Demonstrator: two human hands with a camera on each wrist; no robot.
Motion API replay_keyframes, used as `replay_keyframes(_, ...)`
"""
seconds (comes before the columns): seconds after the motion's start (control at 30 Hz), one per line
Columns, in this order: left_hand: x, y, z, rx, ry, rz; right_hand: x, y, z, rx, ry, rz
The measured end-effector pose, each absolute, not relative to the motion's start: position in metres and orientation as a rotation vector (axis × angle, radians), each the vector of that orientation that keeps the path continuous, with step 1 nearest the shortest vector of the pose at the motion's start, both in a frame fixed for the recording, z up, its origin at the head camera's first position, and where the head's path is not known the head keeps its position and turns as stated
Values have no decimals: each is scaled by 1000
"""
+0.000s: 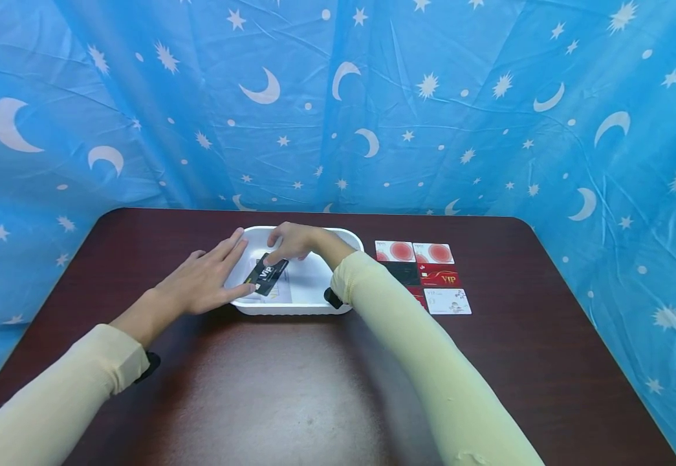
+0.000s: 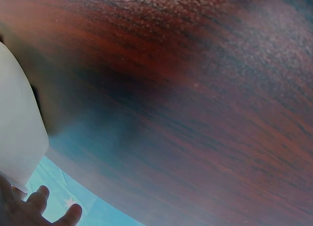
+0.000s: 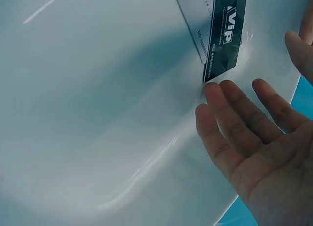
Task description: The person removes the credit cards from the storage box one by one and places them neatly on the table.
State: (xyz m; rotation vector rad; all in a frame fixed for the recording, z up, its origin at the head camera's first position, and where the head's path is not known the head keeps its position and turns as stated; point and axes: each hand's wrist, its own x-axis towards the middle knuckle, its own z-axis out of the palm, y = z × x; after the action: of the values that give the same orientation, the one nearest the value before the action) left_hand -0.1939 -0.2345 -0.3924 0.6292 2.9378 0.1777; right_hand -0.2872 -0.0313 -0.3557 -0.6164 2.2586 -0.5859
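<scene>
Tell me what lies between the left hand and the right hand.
The head view shows a black card, partly over a pale card, inside the white tray.

right fingers [image 1: 275,255] at black card [image 1: 268,277], left fingers [image 1: 230,246] at white tray [image 1: 291,310]

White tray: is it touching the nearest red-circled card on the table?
Apart. The head view shows a strip of dark tabletop between the right rim of the white tray and the red-circled card.
</scene>
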Motion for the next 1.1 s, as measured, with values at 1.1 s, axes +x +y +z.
replay_keyframes(1.1, -195, -234, -394, 639, 2951, 153, -279, -55, -350, -639, 2153, -441)
